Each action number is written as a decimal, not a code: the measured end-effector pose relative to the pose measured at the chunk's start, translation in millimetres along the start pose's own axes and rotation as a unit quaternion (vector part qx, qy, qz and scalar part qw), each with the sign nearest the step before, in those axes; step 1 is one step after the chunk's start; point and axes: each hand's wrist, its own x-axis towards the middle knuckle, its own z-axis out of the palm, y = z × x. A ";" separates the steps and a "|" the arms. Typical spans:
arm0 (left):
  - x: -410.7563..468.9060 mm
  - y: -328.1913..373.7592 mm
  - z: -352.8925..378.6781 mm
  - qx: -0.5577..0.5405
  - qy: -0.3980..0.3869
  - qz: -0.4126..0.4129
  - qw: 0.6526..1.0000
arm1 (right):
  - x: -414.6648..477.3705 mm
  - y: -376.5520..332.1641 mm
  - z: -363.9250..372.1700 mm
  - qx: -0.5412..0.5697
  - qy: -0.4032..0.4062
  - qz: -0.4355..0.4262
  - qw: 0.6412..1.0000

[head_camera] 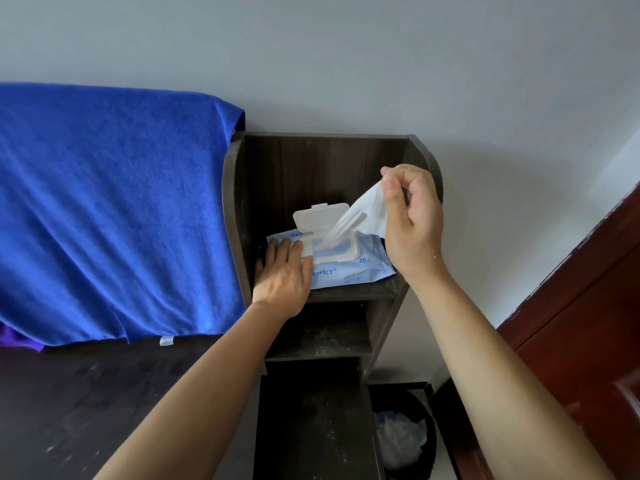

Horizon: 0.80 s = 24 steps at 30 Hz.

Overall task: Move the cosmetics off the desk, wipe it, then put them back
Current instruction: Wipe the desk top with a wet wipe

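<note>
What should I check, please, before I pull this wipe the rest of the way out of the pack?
1. Right hand pinches the wipe by its top corner: ok.
2. Left hand presses the pack flat on the shelf so it will not lift: ok.
3. Lid flipped fully back, clear of the wipe: ok.
4. Wipe free of the opening: not ok, its lower end is in the slot.
5. A second wipe trailing behind it: cannot tell.
6. Desk cleared of cosmetics: none on the part in view, which looks dusty; the rest is out of frame, so cannot tell.
</note>
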 end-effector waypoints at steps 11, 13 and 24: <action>-1.8 3.5 -6.0 0.014 -0.007 -0.007 1.000 | 21.8 -37.6 -19.2 0.063 0.054 -0.047 0.995; -2.8 3.6 -5.8 0.022 -0.011 -0.006 1.000 | 22.4 -37.1 -23.9 0.050 0.045 -0.031 0.997; -85.7 2.0 -12.8 -0.124 0.155 0.078 0.977 | -34.2 9.9 -27.7 0.115 -0.118 0.136 0.977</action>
